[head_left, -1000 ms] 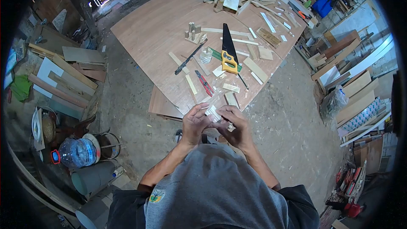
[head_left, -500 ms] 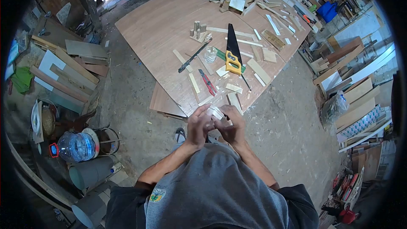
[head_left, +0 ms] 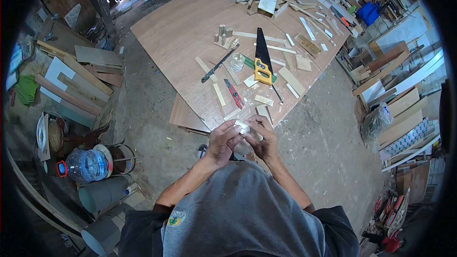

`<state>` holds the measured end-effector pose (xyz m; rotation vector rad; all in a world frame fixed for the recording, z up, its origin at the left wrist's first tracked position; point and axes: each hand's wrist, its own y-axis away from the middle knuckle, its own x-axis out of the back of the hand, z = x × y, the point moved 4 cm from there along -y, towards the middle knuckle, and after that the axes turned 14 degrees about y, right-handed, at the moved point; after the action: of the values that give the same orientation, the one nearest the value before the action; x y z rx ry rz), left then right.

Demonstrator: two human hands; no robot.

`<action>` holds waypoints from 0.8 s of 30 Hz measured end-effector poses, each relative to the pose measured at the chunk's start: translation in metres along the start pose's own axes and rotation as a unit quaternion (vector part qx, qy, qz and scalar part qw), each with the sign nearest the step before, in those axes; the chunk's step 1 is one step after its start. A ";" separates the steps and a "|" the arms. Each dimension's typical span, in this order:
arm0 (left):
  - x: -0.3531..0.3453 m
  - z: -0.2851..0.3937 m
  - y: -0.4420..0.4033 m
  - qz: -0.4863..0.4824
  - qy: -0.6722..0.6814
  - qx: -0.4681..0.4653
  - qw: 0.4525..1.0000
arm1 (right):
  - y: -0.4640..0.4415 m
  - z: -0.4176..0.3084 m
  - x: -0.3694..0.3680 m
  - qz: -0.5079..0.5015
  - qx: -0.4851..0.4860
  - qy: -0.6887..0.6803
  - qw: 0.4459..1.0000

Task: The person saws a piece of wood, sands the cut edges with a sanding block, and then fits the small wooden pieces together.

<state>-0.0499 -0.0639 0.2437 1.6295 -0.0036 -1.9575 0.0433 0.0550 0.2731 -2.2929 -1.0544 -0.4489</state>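
Both my hands meet in front of my chest at the table's near corner. My left hand is closed on a small whitish piece, which lies between the two sets of fingertips. My right hand pinches the same piece from the other side. Just beyond, on the table, lie a red cutter, thin wooden strips and a small wood block. A handsaw with a yellow handle rests farther back, beside a clear jar.
A dark file-like tool and a small wooden stand with upright pegs are on the table. Scrap wood is heaped at its far side. A large water bottle stands at the left, boards lean at the right.
The view has shifted slightly. My fingers have turned the whitish piece, whose grooved side showed before and now shows as a smoother pale face.
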 end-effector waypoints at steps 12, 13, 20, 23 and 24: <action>0.038 0.000 0.003 -0.003 -0.215 -0.079 0.973 | 0.018 0.016 -0.004 -0.162 -0.059 -0.094 0.981; 0.041 -0.002 0.005 0.004 -0.233 -0.077 0.969 | 0.025 0.024 -0.010 -0.183 -0.136 -0.154 0.961; 0.071 -0.015 0.008 0.032 -0.278 -0.055 0.958 | 0.062 0.048 -0.025 -0.253 -0.322 -0.167 0.897; 0.078 -0.020 0.002 0.028 -0.260 -0.017 0.965 | 0.062 0.051 -0.024 -0.270 -0.335 -0.121 0.895; 0.084 -0.022 -0.001 0.027 -0.259 -0.015 0.965 | 0.065 0.053 -0.025 -0.270 -0.337 -0.120 0.894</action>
<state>-0.0370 -0.0918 0.1625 1.0445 -0.2180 -2.2690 0.0806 0.0391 0.1956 -2.6572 -1.9209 -0.8804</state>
